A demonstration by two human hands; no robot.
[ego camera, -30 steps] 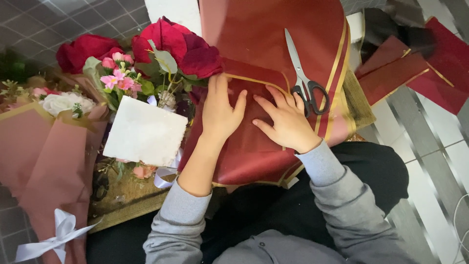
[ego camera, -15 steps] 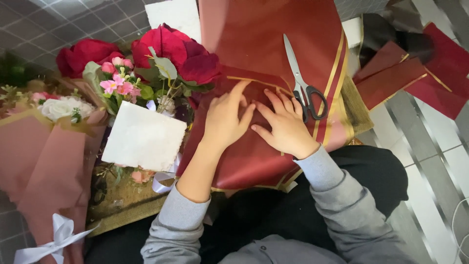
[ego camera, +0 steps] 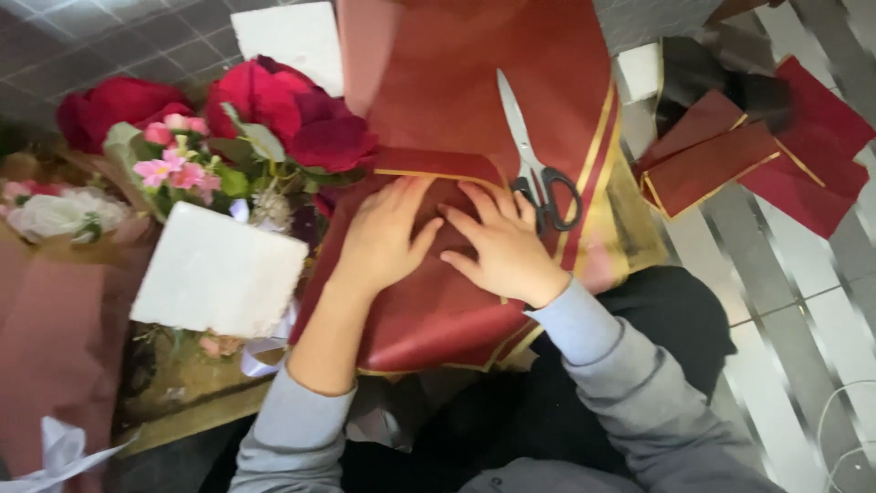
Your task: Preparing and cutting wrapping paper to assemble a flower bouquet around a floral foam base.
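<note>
Our left hand (ego camera: 388,239) and right hand (ego camera: 500,246) lie open and flat, side by side, on the red paper (ego camera: 474,128) across our lap. The paper's top is cut off. Scissors (ego camera: 538,169) rest just beside our right fingers, near the gold edge. Flowers (ego camera: 274,128) crowd the left. Our hands have hardly moved since before

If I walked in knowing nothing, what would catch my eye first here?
Probably the dark red wrapping paper with gold edging in the middle, with the left hand and right hand pressed flat side by side on its fold. Scissors lie on the paper just above the right hand. To the left, big red flowers stand out in a bouquet, with a white block below them.
</note>
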